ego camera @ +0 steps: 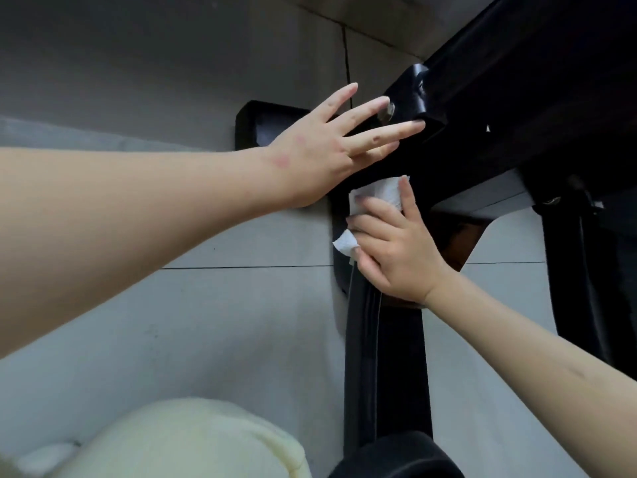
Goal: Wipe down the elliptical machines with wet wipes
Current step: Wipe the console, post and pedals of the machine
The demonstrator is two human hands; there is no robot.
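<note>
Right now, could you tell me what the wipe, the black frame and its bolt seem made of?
Wipe: thin white nonwoven or paper, crumpled, textured. Frame: probably painted metal, glossy black highlights. Bolt: bare metal, silvery shine.

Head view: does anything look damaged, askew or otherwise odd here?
Nothing stands out. The right hand presses the wipe on the black machine frame; the left hand rests on it near a bolt.
</note>
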